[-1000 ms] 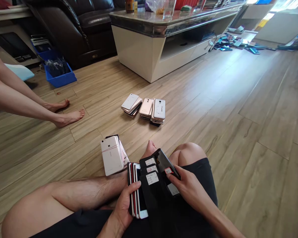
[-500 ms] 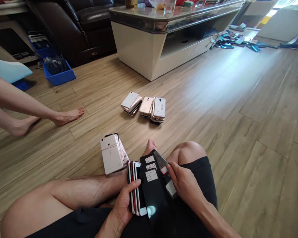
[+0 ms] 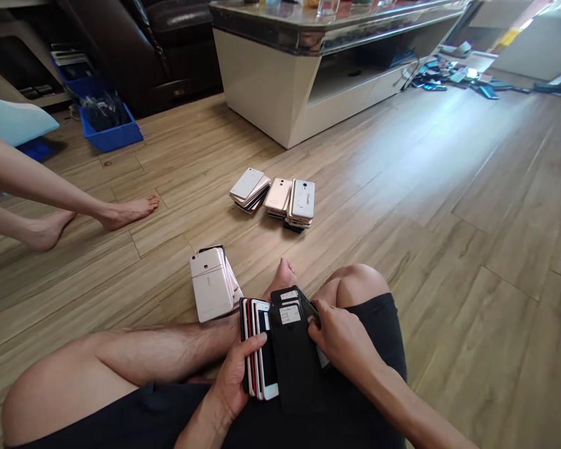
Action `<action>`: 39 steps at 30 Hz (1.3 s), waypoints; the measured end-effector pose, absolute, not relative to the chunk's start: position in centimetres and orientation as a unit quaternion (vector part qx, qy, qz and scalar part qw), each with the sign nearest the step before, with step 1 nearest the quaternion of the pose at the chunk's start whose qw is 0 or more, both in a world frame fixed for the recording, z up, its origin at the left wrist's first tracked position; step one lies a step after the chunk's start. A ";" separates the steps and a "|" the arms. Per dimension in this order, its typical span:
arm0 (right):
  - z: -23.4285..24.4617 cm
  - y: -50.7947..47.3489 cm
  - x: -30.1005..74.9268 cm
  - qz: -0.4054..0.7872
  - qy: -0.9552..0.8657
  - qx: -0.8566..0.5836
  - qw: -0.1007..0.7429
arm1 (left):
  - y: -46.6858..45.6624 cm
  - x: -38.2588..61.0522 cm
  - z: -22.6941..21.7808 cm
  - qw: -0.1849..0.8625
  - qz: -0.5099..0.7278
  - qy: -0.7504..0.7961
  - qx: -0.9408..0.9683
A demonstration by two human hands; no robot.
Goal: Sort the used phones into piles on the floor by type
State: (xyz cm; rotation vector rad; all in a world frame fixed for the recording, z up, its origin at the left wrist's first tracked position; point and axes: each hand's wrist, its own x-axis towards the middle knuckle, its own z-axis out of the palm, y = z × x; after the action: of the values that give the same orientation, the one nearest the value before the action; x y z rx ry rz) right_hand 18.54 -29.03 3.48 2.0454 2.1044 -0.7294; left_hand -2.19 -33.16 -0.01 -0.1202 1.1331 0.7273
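Note:
My left hand (image 3: 236,377) is closed round a row of smartphones (image 3: 258,352) stood on edge side by side, its thumb on the white-framed one facing right. Against them lean black phones (image 3: 299,358) with white handwritten labels (image 3: 290,313) near their tops. At their right edge my right hand (image 3: 339,333) pinches a dark phone (image 3: 310,308), mostly hidden by the fingers. Beyond my shin lies a stack of pale phones (image 3: 211,287), the top one with a red band across it. Farther out sit three piles of phones (image 3: 302,199) with gold, white and silver backs.
Another person's bare feet (image 3: 131,212) are at the left. Behind them stands a blue bin (image 3: 115,140) of dark items. A coffee table (image 3: 262,81) and a dark sofa (image 3: 187,62) fill the back. Many phones (image 3: 453,75) lie scattered on the floor at the far right.
My right hand has brought its phone in against the black labelled phones, and the labels now show closer together. The left hand keeps its grip. The view has shifted slightly.

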 end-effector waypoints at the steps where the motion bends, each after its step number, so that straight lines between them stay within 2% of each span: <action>1: 3.6 -28.9 18.4 -0.232 0.699 0.672 0.076 | -33.1 -2.2 0.0 0.780 0.340 0.523 -0.053; 7: 3.8 -28.6 18.0 -0.202 0.731 0.637 0.140 | -33.1 -2.1 -0.3 0.789 0.356 0.499 -0.038; 14: 2.8 -28.8 18.0 -0.114 0.836 0.523 0.117 | -33.1 -2.1 0.0 0.784 0.351 0.511 -0.030; 17: 2.4 -28.6 18.2 -0.095 0.841 0.514 0.138 | -33.1 -2.2 0.1 0.779 0.352 0.518 -0.030; 21: 2.9 -27.8 19.5 -0.180 0.811 0.542 0.131 | -33.1 -2.2 0.1 0.782 0.352 0.514 -0.030; 26: 4.3 -26.5 22.4 -0.412 0.735 0.538 -0.004 | -33.2 -2.0 -0.2 0.779 0.367 0.507 -0.010; 28: 4.7 -26.4 23.0 -0.470 0.708 0.526 -0.039 | -33.2 -2.0 -0.2 0.779 0.365 0.509 0.001; 34: 5.5 -27.7 23.3 -0.443 0.700 0.558 -0.046 | -33.0 -2.0 0.4 0.771 0.365 0.513 0.100; 39: 6.6 -28.4 24.2 -0.402 0.698 0.592 -0.045 | -32.3 -1.3 0.3 0.642 0.333 0.605 0.334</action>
State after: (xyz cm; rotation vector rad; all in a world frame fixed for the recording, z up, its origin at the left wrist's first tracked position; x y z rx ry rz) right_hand 24.19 -28.44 6.56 1.9142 2.2568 -1.3000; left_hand -1.34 -32.29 0.33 0.7602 1.3791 0.7586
